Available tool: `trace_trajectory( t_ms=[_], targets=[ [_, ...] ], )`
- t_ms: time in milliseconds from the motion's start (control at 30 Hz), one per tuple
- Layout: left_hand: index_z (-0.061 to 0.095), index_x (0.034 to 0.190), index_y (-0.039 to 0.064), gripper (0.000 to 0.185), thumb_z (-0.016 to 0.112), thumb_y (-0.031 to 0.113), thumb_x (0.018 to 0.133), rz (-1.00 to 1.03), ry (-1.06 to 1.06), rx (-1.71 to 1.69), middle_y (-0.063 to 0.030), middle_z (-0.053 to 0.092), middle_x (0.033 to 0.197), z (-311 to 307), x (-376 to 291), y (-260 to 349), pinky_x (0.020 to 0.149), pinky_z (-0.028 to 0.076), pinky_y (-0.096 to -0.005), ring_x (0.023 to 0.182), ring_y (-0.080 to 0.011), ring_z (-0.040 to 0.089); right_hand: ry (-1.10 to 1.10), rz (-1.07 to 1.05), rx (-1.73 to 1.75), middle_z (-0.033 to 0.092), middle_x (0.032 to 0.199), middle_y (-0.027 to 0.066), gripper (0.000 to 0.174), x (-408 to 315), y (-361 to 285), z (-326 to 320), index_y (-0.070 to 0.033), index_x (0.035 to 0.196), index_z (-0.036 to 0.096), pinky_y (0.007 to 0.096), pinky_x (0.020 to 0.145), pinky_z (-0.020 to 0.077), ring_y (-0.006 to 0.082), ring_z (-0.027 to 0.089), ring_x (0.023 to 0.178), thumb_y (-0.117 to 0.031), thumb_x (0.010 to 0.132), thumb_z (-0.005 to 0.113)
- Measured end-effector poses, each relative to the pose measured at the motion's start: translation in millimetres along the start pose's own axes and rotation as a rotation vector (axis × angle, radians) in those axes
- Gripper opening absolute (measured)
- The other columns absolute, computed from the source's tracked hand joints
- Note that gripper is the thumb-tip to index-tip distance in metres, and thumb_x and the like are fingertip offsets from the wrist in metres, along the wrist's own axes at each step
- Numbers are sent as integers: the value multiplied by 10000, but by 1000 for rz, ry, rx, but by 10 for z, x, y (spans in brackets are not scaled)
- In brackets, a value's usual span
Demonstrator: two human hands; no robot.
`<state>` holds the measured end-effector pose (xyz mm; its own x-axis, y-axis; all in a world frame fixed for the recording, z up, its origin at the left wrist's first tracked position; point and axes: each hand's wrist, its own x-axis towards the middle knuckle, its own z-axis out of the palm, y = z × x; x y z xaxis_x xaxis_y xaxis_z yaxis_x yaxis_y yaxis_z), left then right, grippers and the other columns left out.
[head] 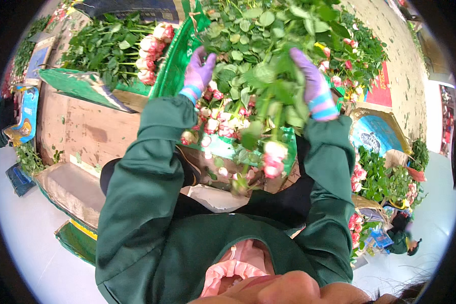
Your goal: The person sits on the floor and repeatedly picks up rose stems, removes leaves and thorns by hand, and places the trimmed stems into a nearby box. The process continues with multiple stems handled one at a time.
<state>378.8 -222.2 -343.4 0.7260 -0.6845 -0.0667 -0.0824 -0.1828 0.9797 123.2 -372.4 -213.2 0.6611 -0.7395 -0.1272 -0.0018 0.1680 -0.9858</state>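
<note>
Both of my hands wear purple gloves with light-blue striped cuffs. My left hand (199, 72), fingers apart and nothing in it, hovers at the left edge of a pile of leafy roses (235, 49), beside a green woven sheet (171, 68). On the pile's right side my right hand (311, 76) reaches against blurred leafy stems; its fingers are partly behind leaves, so its hold on them is unclear. A pink-and-white rose (274, 159) hangs head down below that hand, its stem among the leaves. More pink-and-white rose heads (226, 123) lie between my forearms.
Left of the green sheet lies a row of roses (146, 57) with their heads together, above a bare wooden board (95, 125). More roses (349, 64) lie on the right, near a blue printed sack (376, 129). A person (401, 235) is far off at lower right.
</note>
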Motion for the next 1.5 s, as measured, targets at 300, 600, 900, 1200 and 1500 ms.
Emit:
trace_trajectory(
  t_ms=[300,600,900,1200,1500],
  targets=[
    [364,1324,-44,558,580,231,889,-193,-71,-167,-175,532,1218,-58,-930,117,925,432,-307,1083,-204,533,55,609,445,630,1044,161,285,584,442,114,15,1140,551,340,700,559,255,637,809,-67,868,574],
    [419,1291,-47,548,580,270,874,-247,-168,-95,-168,598,1105,199,-993,221,885,454,-297,1001,-207,580,-93,468,136,658,948,149,310,631,330,-62,33,1167,527,353,624,579,252,661,760,-80,878,539],
    [353,1393,197,651,591,376,814,364,-590,820,-215,337,1417,806,-1121,596,1072,177,-597,1337,-433,245,-115,197,140,628,1045,109,331,673,53,8,8,1199,495,279,591,534,186,639,845,-114,896,552],
    [567,1177,77,371,558,72,806,30,-80,114,-168,577,1191,824,-1089,386,944,429,-356,1114,-331,542,133,316,-212,634,963,133,318,441,134,-541,19,1147,495,301,509,520,215,641,733,-50,848,577],
    [453,1324,122,525,581,215,823,20,-307,362,-223,378,1390,645,-1012,504,1034,355,-376,1266,-371,395,180,164,-21,608,1076,184,458,-813,384,315,29,1247,405,361,627,561,269,641,901,-182,883,586]
  ],
)
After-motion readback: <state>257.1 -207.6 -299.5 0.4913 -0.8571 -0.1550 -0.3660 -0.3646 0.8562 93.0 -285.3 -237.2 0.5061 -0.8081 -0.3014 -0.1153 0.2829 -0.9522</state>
